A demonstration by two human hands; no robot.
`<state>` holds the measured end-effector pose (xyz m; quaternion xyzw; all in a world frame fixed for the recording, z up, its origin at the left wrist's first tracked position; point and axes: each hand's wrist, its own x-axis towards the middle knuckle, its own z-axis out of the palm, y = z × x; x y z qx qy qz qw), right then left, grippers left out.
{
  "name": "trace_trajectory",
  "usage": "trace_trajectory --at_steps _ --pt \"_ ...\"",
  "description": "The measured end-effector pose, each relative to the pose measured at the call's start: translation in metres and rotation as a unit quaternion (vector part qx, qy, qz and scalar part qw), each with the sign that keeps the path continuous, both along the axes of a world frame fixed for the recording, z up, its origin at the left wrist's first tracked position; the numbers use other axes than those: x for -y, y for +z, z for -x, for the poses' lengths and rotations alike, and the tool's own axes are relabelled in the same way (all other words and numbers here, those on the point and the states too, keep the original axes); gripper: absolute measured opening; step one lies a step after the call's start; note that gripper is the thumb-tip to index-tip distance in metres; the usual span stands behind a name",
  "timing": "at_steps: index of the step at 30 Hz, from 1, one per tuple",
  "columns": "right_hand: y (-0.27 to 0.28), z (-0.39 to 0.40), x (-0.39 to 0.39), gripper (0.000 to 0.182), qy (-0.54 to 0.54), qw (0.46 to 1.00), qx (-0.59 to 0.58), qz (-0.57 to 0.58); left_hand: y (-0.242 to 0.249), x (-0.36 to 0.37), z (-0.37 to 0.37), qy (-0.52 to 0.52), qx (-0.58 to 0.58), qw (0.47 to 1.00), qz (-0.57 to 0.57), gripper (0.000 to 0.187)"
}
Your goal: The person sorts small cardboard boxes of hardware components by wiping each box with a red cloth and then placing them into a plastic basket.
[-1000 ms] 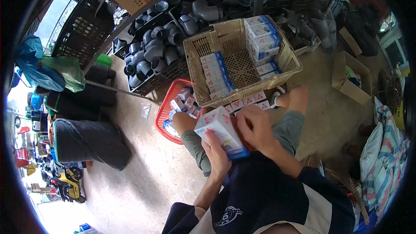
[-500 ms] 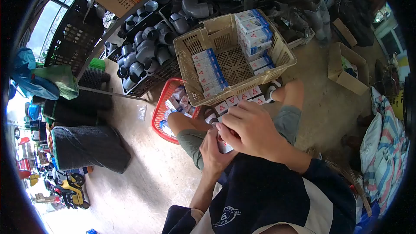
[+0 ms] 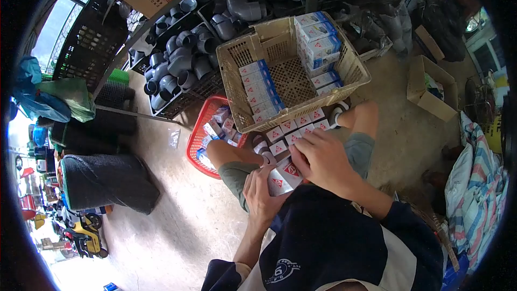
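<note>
White cartons (image 3: 284,175) sit on the person's lap, gripped between left hand (image 3: 257,188) and right hand (image 3: 321,160), both closed on them. Risk, judged: the bundle could split and spill onto the floor, since only side pressure holds it. Beige basket (image 3: 355,62) holds blue-white boxes (image 3: 320,43); red basket (image 3: 196,143) holds mixed boxes.

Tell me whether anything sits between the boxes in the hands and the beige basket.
The hands hold small boxes over the lap. Between them and the beige basket lies a row of red-marked boxes just below the basket's near wall. Nothing else visible stands in between.
</note>
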<state>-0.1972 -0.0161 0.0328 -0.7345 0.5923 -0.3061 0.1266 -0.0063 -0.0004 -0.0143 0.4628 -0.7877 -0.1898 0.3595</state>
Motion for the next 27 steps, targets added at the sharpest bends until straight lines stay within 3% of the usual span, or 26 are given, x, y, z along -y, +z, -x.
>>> trace_trajectory --at_steps 3,9,11,12,13,16,19,20,22,25,27 --pt "0.007 -0.007 -0.002 0.017 0.018 0.999 0.026 -0.008 0.003 0.004 0.008 0.002 0.021 0.997 -0.073 0.069" --pt "-0.01 0.006 -0.003 0.018 0.006 0.998 0.059 -0.004 -0.001 0.0 -0.002 -0.013 0.013 1.0 -0.025 0.074" --pt "-0.024 0.021 -0.003 0.019 -0.028 0.998 0.06 -0.023 -0.008 -0.004 -0.001 0.022 -0.031 0.995 -0.092 0.075" --pt "-0.041 0.027 -0.003 0.022 -0.056 0.993 0.099 -0.032 -0.012 -0.006 -0.002 0.031 -0.049 0.99 -0.127 0.076" --pt "-0.066 0.034 -0.001 0.025 -0.089 0.986 0.137 -0.038 -0.018 -0.006 -0.007 0.03 -0.145 0.964 -0.221 0.082" --pt "-0.117 0.049 -0.009 0.033 -0.186 0.946 0.234 -0.128 -0.028 0.002 -0.004 0.077 -0.247 0.945 -0.2 0.078" --pt "-0.18 0.058 -0.017 0.038 -0.228 0.903 0.311 -0.188 -0.016 0.02 0.002 0.103 -0.334 0.898 -0.268 0.071" --pt "-0.2 0.059 -0.02 0.04 -0.233 0.891 0.336 -0.198 -0.016 0.029 0.009 0.163 -0.351 0.892 -0.234 0.071" --pt "-0.228 0.061 -0.027 0.042 -0.243 0.877 0.353 -0.219 -0.002 0.065 0.008 0.061 -0.367 0.904 -0.211 0.068" --pt "-0.277 0.057 -0.033 0.041 -0.273 0.882 0.327 -0.204 0.004 0.122 0.02 0.035 -0.404 0.88 -0.249 0.064" --pt "-0.252 0.064 -0.03 0.041 -0.242 0.837 0.381 -0.311 -0.001 0.154 0.04 0.037 -0.383 0.875 -0.293 0.061"
